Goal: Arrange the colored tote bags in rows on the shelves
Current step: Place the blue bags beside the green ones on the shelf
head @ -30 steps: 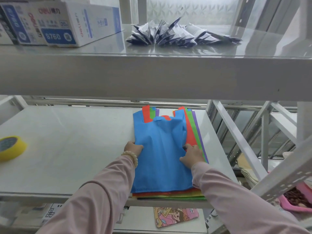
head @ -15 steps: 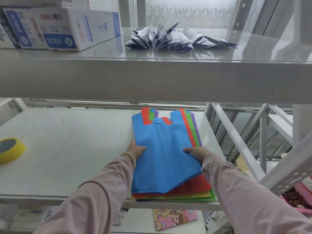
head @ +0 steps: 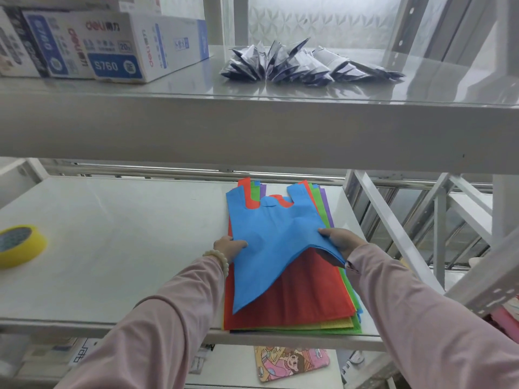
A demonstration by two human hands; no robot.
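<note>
A blue tote bag lies on top of a flat stack on the right part of the middle shelf. Under it a red bag shows, then yellow, green and purple edges. My left hand grips the blue bag's left edge. My right hand pinches its right edge and holds that side lifted off the red bag, so the blue bag's lower right corner is peeled up and folded toward the left.
A yellow tape roll lies at the shelf's left end. The upper shelf carries Deli boxes and a fan of folded dark packets. White diagonal braces stand to the right. A cartoon-print pouch lies on the shelf below.
My right hand has lifted the blue bag's right edge, peeling its lower part up and leftward. More of the red bag is uncovered. My left hand stays at the left edge.
</note>
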